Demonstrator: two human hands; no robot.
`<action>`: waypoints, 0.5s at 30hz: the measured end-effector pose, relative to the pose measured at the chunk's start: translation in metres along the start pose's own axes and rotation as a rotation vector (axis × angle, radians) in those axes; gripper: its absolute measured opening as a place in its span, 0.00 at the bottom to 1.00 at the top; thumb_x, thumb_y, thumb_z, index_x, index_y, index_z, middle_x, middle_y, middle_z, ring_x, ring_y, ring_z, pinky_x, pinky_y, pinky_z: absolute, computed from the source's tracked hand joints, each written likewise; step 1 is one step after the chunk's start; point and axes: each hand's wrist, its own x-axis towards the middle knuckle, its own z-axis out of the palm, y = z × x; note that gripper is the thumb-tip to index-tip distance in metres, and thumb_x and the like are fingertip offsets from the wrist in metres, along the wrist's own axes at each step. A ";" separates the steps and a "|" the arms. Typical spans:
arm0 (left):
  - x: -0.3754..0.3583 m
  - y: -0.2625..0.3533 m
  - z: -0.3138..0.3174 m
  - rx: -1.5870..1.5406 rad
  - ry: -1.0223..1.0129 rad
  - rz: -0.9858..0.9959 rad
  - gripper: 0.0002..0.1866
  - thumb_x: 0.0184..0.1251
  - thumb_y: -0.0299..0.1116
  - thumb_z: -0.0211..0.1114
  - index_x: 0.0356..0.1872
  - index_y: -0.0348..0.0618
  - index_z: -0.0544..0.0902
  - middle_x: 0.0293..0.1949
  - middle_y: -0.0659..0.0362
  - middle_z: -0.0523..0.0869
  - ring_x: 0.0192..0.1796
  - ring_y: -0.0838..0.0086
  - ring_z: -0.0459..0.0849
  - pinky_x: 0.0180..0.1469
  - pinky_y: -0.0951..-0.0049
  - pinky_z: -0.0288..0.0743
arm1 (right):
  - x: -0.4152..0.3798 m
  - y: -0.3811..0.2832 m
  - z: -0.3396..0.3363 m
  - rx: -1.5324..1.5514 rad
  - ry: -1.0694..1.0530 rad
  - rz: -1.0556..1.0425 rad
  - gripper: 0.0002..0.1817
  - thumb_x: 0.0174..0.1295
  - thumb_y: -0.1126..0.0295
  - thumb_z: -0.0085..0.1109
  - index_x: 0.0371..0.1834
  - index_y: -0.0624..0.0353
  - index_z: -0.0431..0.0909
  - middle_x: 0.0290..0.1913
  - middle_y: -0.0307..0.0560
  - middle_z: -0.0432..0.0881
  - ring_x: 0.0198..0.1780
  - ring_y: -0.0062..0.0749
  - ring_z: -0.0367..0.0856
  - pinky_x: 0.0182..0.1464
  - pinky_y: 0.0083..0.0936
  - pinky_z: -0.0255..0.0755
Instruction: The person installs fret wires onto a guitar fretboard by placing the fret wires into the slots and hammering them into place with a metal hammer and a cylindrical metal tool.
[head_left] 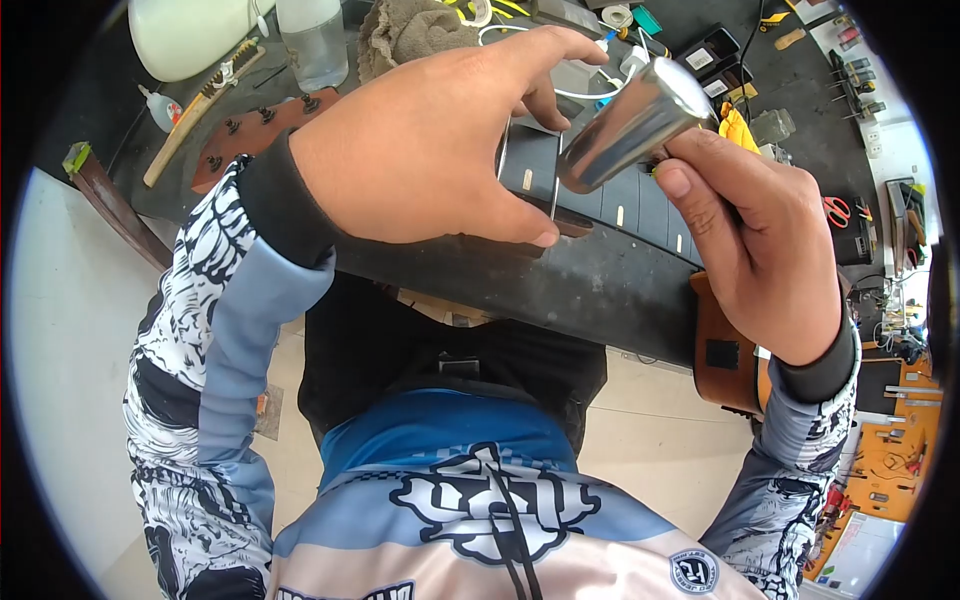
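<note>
My left hand (pixel 430 145) reaches over the dark guitar neck (pixel 624 195), its fingers spread and its thumb near the front edge. Between thumb and fingers, a thin shiny strip (pixel 556 178) crosses the neck; whether the fingertips touch it is unclear. To the right, my right hand (pixel 765 230) pinches a shiny metal cylinder (pixel 625 130) between thumb and fingers, tilted above the fretboard. Part of its lower end is hidden by the fingers. The brown headstock (pixel 262 135) with black tuners shows beyond my left wrist.
A brown guitar body (pixel 718 345) is at the right of the dark workbench (pixel 590 275). Behind lie a wooden-handled brush (pixel 200 105), a clear container (pixel 312 45), a brown towel (pixel 415 38) and cables. Red-handled scissors (pixel 836 211) and wall tools are at the right.
</note>
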 end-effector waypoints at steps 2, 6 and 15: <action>0.003 -0.002 -0.001 -0.040 -0.044 -0.019 0.57 0.45 0.29 0.86 0.79 0.42 0.62 0.56 0.50 0.85 0.60 0.60 0.85 0.69 0.62 0.74 | 0.000 0.002 0.000 -0.029 -0.007 -0.027 0.09 0.74 0.72 0.61 0.47 0.69 0.83 0.27 0.53 0.79 0.25 0.38 0.76 0.31 0.28 0.69; 0.001 -0.007 0.003 -0.028 0.039 0.060 0.51 0.48 0.35 0.82 0.76 0.42 0.66 0.52 0.44 0.86 0.52 0.52 0.87 0.55 0.61 0.81 | 0.000 0.000 -0.005 -0.024 0.027 -0.025 0.11 0.77 0.70 0.59 0.49 0.70 0.82 0.27 0.49 0.79 0.26 0.29 0.74 0.32 0.24 0.68; 0.009 0.001 -0.004 -0.030 -0.029 0.069 0.48 0.47 0.33 0.82 0.73 0.40 0.68 0.49 0.44 0.86 0.48 0.52 0.88 0.51 0.61 0.81 | -0.008 0.010 -0.006 -0.028 0.078 0.012 0.13 0.78 0.69 0.58 0.50 0.72 0.82 0.27 0.46 0.80 0.28 0.21 0.71 0.32 0.20 0.66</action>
